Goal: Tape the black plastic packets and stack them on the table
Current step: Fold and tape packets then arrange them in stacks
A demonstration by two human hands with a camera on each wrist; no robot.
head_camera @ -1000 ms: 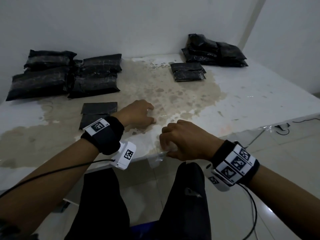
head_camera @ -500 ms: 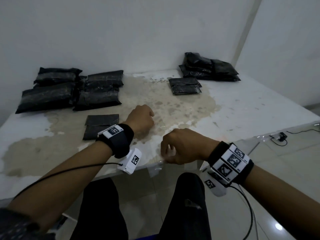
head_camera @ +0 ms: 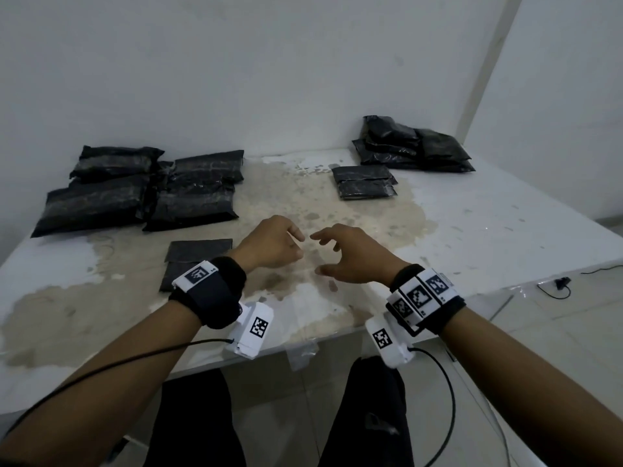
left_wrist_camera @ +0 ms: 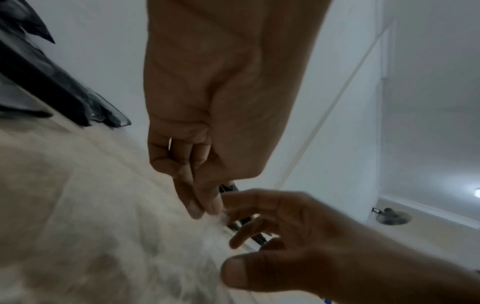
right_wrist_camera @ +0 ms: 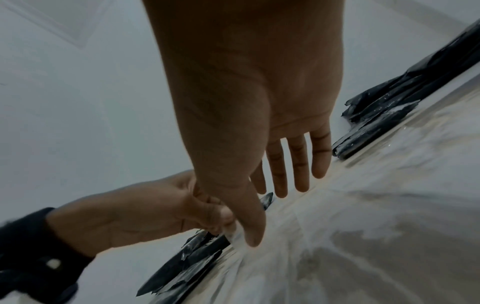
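I hold both hands just above the middle of the table [head_camera: 505, 230]. My left hand [head_camera: 269, 244] has its grip pinched on what looks like a thin strip of clear tape [right_wrist_camera: 235, 234]; my right hand [head_camera: 350, 254] is spread loose, holding nothing, thumb beside that pinch. To do this well, I judge I should keep the strip taut and off the stained tabletop, then carry it to the flat packet [head_camera: 197, 259] lying near left. Taped packets sit stacked far left [head_camera: 141, 193]; more wait far right [head_camera: 414, 144], with a small pair [head_camera: 364, 182] before them. My own left wrist partly covers the near packet.
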